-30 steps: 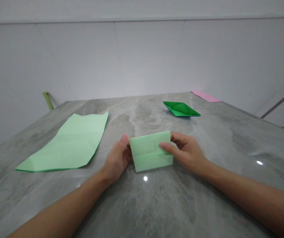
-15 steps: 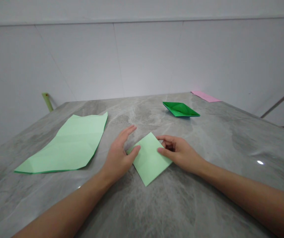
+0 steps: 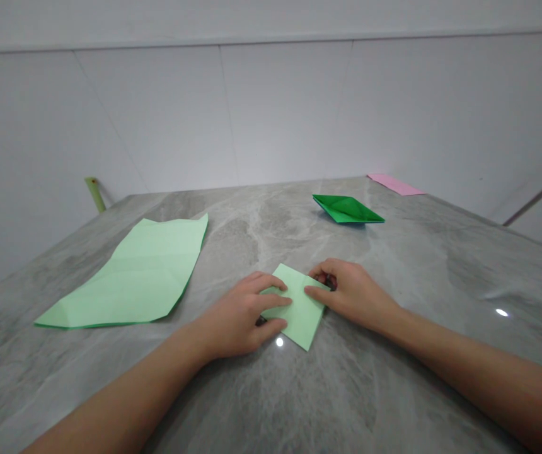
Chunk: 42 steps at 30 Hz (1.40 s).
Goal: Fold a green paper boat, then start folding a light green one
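A small light green square of folded paper (image 3: 302, 309) lies turned at an angle on the grey marbled table, between my two hands. My left hand (image 3: 247, 315) rests over its left part, fingers spread and fingertips on the paper. At the upper right corner, my right hand (image 3: 346, 287) pinches the paper, thumb on top and the other fingers curled behind the edge. The paper's left corner is covered by my left hand.
A large creased light green sheet (image 3: 143, 271) lies at the left. Toward the back right sits a folded dark green paper boat shape (image 3: 348, 210). A pink paper strip (image 3: 396, 184) lies at the table's far right edge, near the white wall.
The folded paper has turned, its near corner swinging to the right. My left hand has come down from beside its edge to lie across it; my right hand keeps its pinch.
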{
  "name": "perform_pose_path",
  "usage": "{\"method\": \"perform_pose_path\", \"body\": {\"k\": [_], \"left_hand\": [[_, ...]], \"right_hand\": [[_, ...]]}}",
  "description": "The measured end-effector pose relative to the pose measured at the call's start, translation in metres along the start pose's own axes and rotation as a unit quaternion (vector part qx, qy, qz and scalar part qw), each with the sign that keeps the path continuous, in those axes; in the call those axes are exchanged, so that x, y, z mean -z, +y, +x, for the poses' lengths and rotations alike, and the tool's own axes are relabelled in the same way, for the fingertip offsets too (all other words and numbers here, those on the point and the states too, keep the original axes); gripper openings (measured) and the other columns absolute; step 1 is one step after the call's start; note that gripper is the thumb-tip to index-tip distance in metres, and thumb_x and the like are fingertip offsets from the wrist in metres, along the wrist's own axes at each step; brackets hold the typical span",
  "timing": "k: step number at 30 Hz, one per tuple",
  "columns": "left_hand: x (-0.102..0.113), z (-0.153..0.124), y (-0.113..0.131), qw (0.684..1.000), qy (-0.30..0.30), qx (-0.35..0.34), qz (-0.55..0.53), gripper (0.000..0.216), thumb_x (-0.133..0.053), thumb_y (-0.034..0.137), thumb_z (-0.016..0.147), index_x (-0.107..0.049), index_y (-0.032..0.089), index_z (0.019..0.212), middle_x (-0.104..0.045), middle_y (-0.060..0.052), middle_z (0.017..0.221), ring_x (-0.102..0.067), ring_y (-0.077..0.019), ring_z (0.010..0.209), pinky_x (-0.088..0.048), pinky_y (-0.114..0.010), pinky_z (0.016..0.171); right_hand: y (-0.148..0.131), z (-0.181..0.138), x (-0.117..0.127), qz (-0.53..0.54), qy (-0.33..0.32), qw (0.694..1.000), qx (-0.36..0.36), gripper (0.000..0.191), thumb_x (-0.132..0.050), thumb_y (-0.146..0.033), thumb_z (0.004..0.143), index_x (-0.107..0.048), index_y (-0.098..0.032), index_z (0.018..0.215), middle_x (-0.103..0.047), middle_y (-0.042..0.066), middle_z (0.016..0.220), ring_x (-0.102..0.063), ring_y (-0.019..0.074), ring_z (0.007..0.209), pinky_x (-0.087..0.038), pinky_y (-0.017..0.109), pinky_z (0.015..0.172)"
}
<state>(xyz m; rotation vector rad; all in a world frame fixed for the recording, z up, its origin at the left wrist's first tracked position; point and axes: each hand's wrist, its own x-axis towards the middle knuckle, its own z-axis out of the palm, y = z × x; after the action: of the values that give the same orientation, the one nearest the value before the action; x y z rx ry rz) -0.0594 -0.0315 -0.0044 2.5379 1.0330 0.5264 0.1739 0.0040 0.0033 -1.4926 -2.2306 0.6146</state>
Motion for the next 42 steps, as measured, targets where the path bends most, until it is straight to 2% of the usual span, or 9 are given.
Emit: {"method": "perform_pose_path", "body": {"k": [3,7,12,15,18,22,25,30,42], "left_hand": [[0.0,0.001,0.002,0.999,-0.025,0.016,0.028,0.038,-0.058,0.032,0.091,-0.063,0.02,0.127,-0.053,-0.012,0.139,-0.048,-0.0254,0.13,-0.035,-0.043,0.112],[0.0,0.0,0.003,0.992,-0.079,0.058,0.076,0.057,-0.049,0.039,0.094,-0.039,0.02,0.148,-0.03,-0.011,0.158,-0.026,-0.028,0.146,-0.017,-0.054,0.118],[-0.007,0.003,0.01,0.98,-0.118,0.124,0.1,0.067,-0.04,0.048,0.098,-0.018,0.021,0.155,-0.014,-0.009,0.161,-0.015,-0.0294,0.149,-0.004,-0.066,0.115],[-0.012,0.007,0.016,0.974,-0.097,0.16,0.129,0.065,-0.035,0.051,0.099,-0.022,0.017,0.154,-0.013,-0.011,0.161,-0.011,-0.0355,0.149,-0.006,-0.073,0.111],[-0.014,0.008,0.021,0.977,-0.086,0.12,0.155,0.057,-0.034,0.046,0.102,-0.035,0.015,0.149,-0.023,-0.012,0.159,-0.01,-0.0396,0.148,-0.006,-0.078,0.107],[-0.01,0.005,0.02,0.984,-0.118,0.005,0.134,0.043,-0.035,0.028,0.103,-0.045,0.012,0.142,-0.039,-0.014,0.153,-0.029,-0.0311,0.144,-0.016,-0.065,0.115],[-0.007,0.003,0.012,0.988,-0.113,-0.04,0.094,0.042,-0.041,0.025,0.101,-0.047,0.013,0.141,-0.041,-0.012,0.152,-0.03,-0.029,0.144,-0.025,-0.055,0.117],[-0.005,0.003,-0.001,0.994,-0.071,-0.075,0.041,0.04,-0.047,0.027,0.099,-0.052,0.016,0.138,-0.045,-0.011,0.149,-0.034,-0.0279,0.142,-0.026,-0.051,0.118],[-0.003,0.005,-0.007,0.988,-0.003,-0.134,0.071,0.027,-0.052,0.025,0.097,-0.067,0.014,0.117,-0.063,-0.015,0.129,-0.056,-0.0267,0.122,-0.041,-0.048,0.108]], "right_hand": [[0.0,0.0,-0.001,0.0,-0.001,1.0,-0.004,0.017,-0.063,-0.03,0.077,-0.071,-0.018,0.086,-0.068,0.005,0.081,-0.059,0.0187,0.071,-0.043,0.03,0.064],[0.001,0.0,-0.003,0.008,-0.004,1.0,-0.003,0.019,-0.062,-0.03,0.077,-0.07,-0.017,0.088,-0.067,0.004,0.08,-0.058,0.0186,0.071,-0.041,0.03,0.063],[0.002,0.001,-0.006,0.038,-0.017,0.999,-0.016,0.021,-0.062,-0.027,0.078,-0.07,-0.018,0.095,-0.069,0.003,0.079,-0.06,0.0176,0.071,-0.041,0.028,0.064],[0.001,0.002,-0.007,0.036,-0.017,0.999,-0.021,0.022,-0.063,-0.026,0.078,-0.07,-0.018,0.097,-0.07,0.003,0.079,-0.06,0.0176,0.071,-0.041,0.029,0.065],[-0.001,0.003,-0.006,0.029,-0.017,0.999,-0.022,0.022,-0.063,-0.026,0.078,-0.071,-0.017,0.098,-0.07,0.003,0.079,-0.061,0.0179,0.071,-0.041,0.029,0.066],[0.001,0.003,-0.007,0.032,-0.018,0.999,-0.017,0.021,-0.064,-0.027,0.079,-0.071,-0.018,0.097,-0.07,0.003,0.078,-0.06,0.0176,0.07,-0.041,0.029,0.065],[0.003,0.003,-0.008,0.036,-0.014,0.999,-0.011,0.021,-0.064,-0.028,0.079,-0.071,-0.019,0.097,-0.071,0.002,0.078,-0.06,0.0173,0.069,-0.041,0.028,0.064],[0.004,0.002,-0.009,0.028,-0.003,1.0,-0.008,0.023,-0.064,-0.027,0.079,-0.072,-0.018,0.099,-0.071,0.003,0.081,-0.06,0.017,0.07,-0.041,0.028,0.065],[0.002,0.008,-0.011,0.029,-0.004,1.0,-0.008,0.022,-0.067,-0.024,0.079,-0.073,-0.02,0.1,-0.072,0.003,0.082,-0.061,0.0161,0.071,-0.042,0.027,0.065]]}}
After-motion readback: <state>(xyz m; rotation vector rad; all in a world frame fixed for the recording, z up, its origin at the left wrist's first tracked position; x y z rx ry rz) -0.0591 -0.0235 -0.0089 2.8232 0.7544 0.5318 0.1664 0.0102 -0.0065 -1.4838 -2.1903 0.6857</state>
